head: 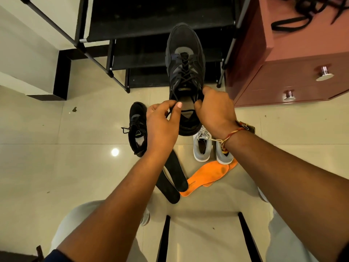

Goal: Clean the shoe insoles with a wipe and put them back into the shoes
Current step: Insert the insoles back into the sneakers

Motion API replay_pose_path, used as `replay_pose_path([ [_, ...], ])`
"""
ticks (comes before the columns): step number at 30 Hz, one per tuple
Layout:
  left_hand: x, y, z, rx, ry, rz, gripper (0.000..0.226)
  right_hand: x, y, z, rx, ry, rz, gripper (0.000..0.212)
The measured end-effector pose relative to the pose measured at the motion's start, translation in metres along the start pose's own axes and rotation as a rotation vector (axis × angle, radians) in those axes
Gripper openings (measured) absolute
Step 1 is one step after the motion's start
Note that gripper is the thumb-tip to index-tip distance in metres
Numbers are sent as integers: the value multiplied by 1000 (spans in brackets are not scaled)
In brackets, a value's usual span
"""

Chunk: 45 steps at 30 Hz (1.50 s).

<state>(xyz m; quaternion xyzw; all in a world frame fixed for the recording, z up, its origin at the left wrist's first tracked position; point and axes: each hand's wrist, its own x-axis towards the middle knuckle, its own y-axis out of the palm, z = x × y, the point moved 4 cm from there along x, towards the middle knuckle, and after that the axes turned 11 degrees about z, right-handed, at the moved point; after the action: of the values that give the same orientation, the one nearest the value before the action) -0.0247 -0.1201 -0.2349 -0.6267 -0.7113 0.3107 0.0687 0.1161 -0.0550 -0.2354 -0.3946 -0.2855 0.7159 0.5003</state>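
Observation:
I hold a black sneaker (184, 59) up in front of me, toe pointing away. My left hand (162, 123) pinches the left side of its collar by the laces. My right hand (215, 110) grips the right side of the collar. A grey insole (186, 105) shows inside the opening. The second black sneaker (137, 127) lies on the floor to the left. Two black insoles (172, 178) and two orange insoles (207, 175) lie on the floor below my hands. A pair of grey-and-white shoes (203, 146) stands beside the orange insoles. No wipe is visible.
A black shoe rack (151, 25) stands ahead. A reddish-brown drawer cabinet (292, 63) is at the right, with black laces (302, 14) on top. My knees and a stool's black legs (164, 239) fill the bottom. The floor is glossy tile (56, 167).

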Motion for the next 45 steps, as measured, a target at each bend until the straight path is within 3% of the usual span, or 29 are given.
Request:
replay_pose_path([
  [3, -2, -4, 2, -140, -75, -13, 12, 1, -1, 0, -30, -4, -16, 25],
  [5, -3, -8, 0, -123, -70, -64, 15, 2, 1, 0, -53, -4, -25, 26],
  [10, -3, -12, -13, -108, 86, -151, 18, 1, 13, 3, -65, -38, -6, 25],
  [14, 0, -9, -14, -213, 65, -34, 25, -1, 22, 6, -64, -98, 25, 30],
  [21, 8, -10, -3, 78, -12, 152, 27, -3, 25, 7, -65, -116, 31, 29],
  [25, 11, -10, 1, 84, 4, 218, 30, -4, 25, 8, -52, -121, 35, 31],
  [32, 4, -11, 9, 246, 92, -10, 21, -1, 41, 8, 9, -54, 93, 31],
  [35, 2, -15, 12, 266, 32, -54, 20, -2, 47, 7, 27, -26, 113, 29],
  [38, 3, -17, 16, 276, -41, 62, 23, -3, 52, 9, 4, -41, 109, 29],
  [43, 0, -7, 9, 664, -43, 336, 20, -7, 57, 22, 9, -125, 96, 30],
  [45, 1, -5, 11, 694, -86, 440, 18, -10, 58, 27, -19, -169, 91, 31],
])
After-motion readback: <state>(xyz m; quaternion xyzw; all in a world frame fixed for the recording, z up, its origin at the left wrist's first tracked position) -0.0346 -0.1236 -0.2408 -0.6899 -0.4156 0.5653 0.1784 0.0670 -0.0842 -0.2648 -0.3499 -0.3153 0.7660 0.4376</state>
